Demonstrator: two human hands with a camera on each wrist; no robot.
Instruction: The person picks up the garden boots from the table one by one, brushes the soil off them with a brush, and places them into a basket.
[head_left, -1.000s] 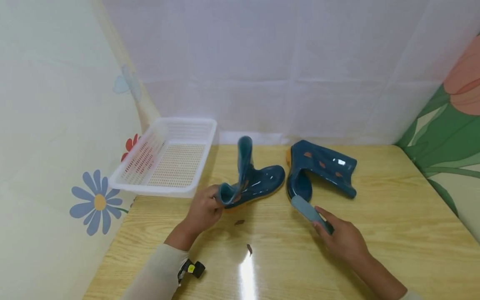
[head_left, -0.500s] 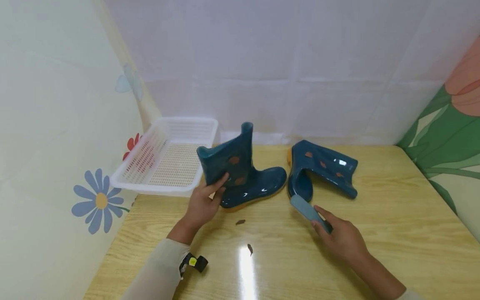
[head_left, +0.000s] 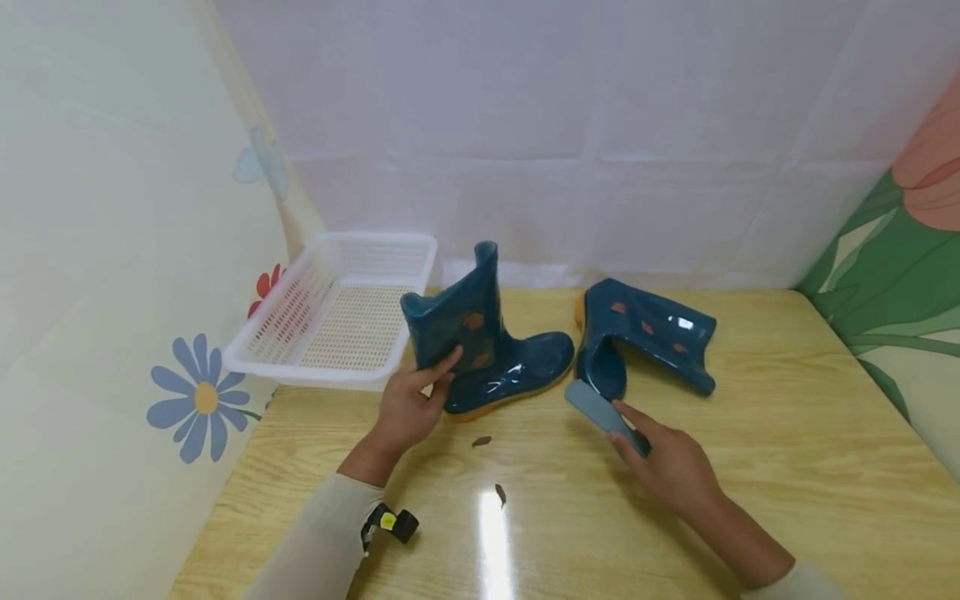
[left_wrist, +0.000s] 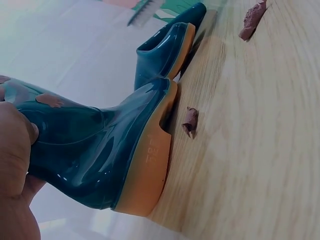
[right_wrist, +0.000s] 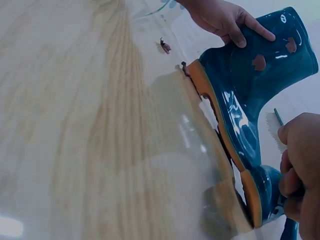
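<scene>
Below, glossy wooden table (head_left: 787, 467) meets white curtain (head_left: 570, 125).

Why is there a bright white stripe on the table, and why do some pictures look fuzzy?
Head view: the stripe is glare from a light on the glossy wooden table; the upright boot gleams too. Left wrist view: the left hand sits very close and blurs, while the boot's orange sole is sharper. Right wrist view: the near tabletop looks smeared and washed out; the right hand is soft.
</scene>
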